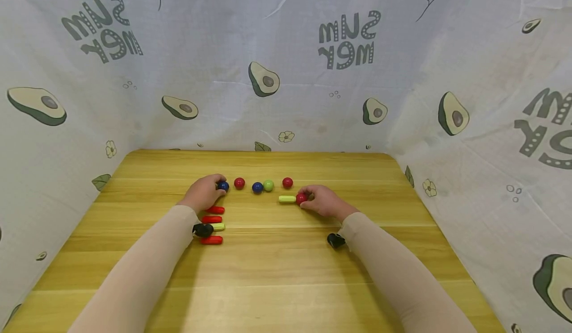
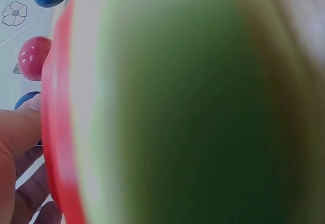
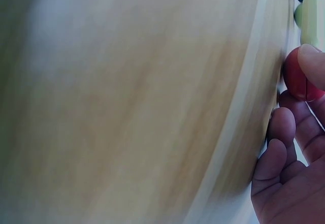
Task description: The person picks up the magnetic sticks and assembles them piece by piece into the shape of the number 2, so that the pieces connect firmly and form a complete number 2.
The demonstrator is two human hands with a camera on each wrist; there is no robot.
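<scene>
Wooden desk (image 1: 268, 278), pale with long grain; everything gathered toward its far edge. Leftmost, the left hand (image 1: 202, 195), thumb and fingers curled partway around a glossy dark-blue ball (image 1: 223, 187), on the side of the desk nearer the left edge; hold looks light. Below that hand, toward the near edge, short red ribbed sticks (image 1: 212, 240) and one pale-yellow stick (image 1: 218, 227) lie roughly parallel to the far edge (sleeve and wrist gear hide their left ends). Rightward, a row before the far edge: a shiny red ball (image 1: 239, 183), then a second blue ball (image 1: 257, 188) against or just beside a lime-green glossy ball (image 1: 268, 185), then another red ball (image 1: 287, 182). Nearer the near edge than that last one, a ribbed yellow-green stick (image 1: 287, 199) points at a glossy red ball with a dark seam (image 3: 298, 76); whether the two are joined, cannot tell. Right hand (image 1: 325, 201) pinches this ball, thumb opposite forefinger, remaining fingers bent and free. Handling, by judgement: balls light, stiff, hard-shelled, slick, apt to roll; best taken at opposite sides of the widest part. Sticks seem rigid, ribs giving grip; mid-length suits.
</scene>
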